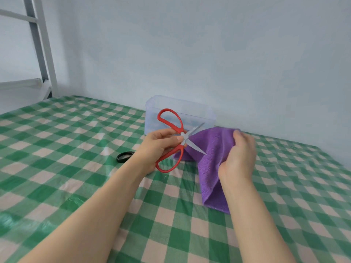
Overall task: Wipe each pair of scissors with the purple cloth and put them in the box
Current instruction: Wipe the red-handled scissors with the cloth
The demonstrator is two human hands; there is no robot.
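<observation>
metal frame: grey-white metal frame (45, 54) with uprights and a cross rail, far left, past the table's back corner.
table: table (57, 149) covered in green-and-white check cloth under glossy clear film; it fills the lower view.
black loop: small black oval loop (124, 156) lying flat on the table, just left of the left wrist. Only the loop shows; the forearm hides the rest.
left hand: left hand (155, 149) raised above the table at centre, with fingers and thumb curled around the red scissors near the pivot. The thumb tip is close to the pivot screw.
scissors: red-handled metal scissors (184, 137), held in the air in front of the box and not inside it. One handle loop sticks up, the other hangs down. The blades are spread apart and point right toward the cloth. The lower blade overlaps the cloth in view; cannot tell if it touches.
box: clear rectangular plastic box (201, 116), open top, standing on the table against the wall behind the scissors. Contents unclear.
cloth: purple textured cloth (212, 158), bunched at the top and draped down, with its lower corner near the table.
right hand: right hand (239, 156) grips the cloth's upper right part, fingers curled over the fabric, back of the hand toward the camera.
wall: plain pale blue-white wall (209, 54) behind everything.
</observation>
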